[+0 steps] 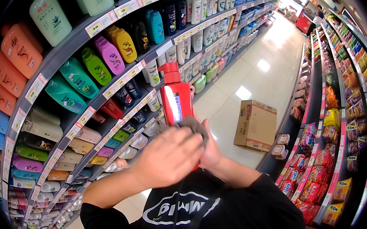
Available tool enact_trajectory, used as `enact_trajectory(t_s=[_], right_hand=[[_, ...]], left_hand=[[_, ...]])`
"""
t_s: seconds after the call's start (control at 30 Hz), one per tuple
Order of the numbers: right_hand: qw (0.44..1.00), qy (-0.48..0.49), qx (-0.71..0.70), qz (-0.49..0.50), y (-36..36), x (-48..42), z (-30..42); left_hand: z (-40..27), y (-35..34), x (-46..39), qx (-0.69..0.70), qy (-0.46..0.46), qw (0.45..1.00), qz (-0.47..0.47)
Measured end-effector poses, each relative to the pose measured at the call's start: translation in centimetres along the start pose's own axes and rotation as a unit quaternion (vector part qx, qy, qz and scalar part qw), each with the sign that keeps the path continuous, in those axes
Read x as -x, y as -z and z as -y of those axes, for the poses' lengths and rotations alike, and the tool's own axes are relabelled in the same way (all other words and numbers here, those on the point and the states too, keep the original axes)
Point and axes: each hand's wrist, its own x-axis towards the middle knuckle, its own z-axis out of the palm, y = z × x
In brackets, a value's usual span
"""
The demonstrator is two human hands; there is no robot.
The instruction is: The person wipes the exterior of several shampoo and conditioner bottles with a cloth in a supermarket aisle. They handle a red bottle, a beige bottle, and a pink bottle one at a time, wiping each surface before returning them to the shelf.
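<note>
A red pump bottle (185,98) with a red pump head stands nearly upright in front of my chest. My right hand (211,148) holds it from behind and the right side; part of that hand is hidden by the bottle. Across the bottle's lower front, my left hand (170,155) presses a grey-brown cloth (192,123). The fingers of the left hand lie over the cloth and cover the lower label area. The bottle's base is mostly hidden behind my hands.
Shelves of shampoo bottles (97,68) curve along the left, edged with price labels. A flattened-looking cardboard box (258,126) lies on the tiled aisle floor (228,104). Packaged food shelves (325,164) line the right. Far down the aisle is another person (317,19).
</note>
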Motion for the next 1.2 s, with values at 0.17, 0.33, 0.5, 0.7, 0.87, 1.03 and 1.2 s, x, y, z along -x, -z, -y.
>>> enact_trajectory(t_s=[0.17,0.33,0.5,0.7,0.87,1.03,1.2], right_hand=[[0.996,-0.005,-0.076,0.045,0.8,-0.2,-0.8],[0.992,-0.055,-0.107,0.049,1.9,0.2,-1.2],[0.968,-0.083,-0.221,0.089,3.1,0.3,-1.4],[0.995,-0.018,-0.088,0.041,1.7,-0.6,0.2],[0.984,-0.064,-0.158,0.060,2.5,-0.3,-0.4],[0.991,-0.045,-0.124,0.024,2.9,-0.5,-0.7],[0.997,0.003,-0.064,0.037,2.4,-0.8,-0.4]], left_hand=[[-1.0,0.3,1.3,0.032,-0.067,0.996,0.049],[2.2,1.2,1.4,-0.050,0.018,0.999,-0.008],[3.3,0.0,2.6,-0.027,0.086,0.993,-0.075],[1.0,0.3,4.1,-0.017,-0.044,0.998,-0.030],[5.7,0.5,2.0,-0.093,0.067,0.987,-0.113],[3.2,-0.1,3.1,-0.064,0.009,0.996,-0.065],[2.5,1.2,2.0,-0.077,0.001,0.997,-0.026]])
